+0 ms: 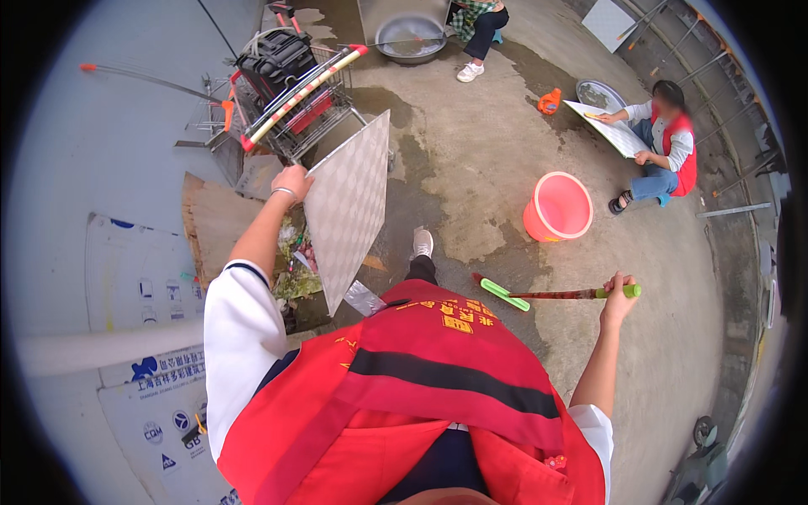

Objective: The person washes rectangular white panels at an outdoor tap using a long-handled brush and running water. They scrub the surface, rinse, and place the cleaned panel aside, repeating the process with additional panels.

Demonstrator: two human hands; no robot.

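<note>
My left hand (293,182) grips the upper corner of a pale patterned square panel (350,208), which stands tilted on edge beside the shopping cart. My right hand (619,299) is closed around the green-ended handle of a long brush (555,295). The brush has a reddish shaft and a bright green head (504,295), held low over the wet concrete. Between the hands, my white shoe (423,242) shows beyond my red apron (454,353). A pink plastic bucket (558,207) stands on the floor ahead of the brush.
A shopping cart (303,98) holding a black case stands ahead on the left. A seated person (675,142) rests a white panel (609,129) by a metal basin. An orange jug (549,101) stands nearby. Another person sits near a large basin (410,39). Litter lies left of my panel.
</note>
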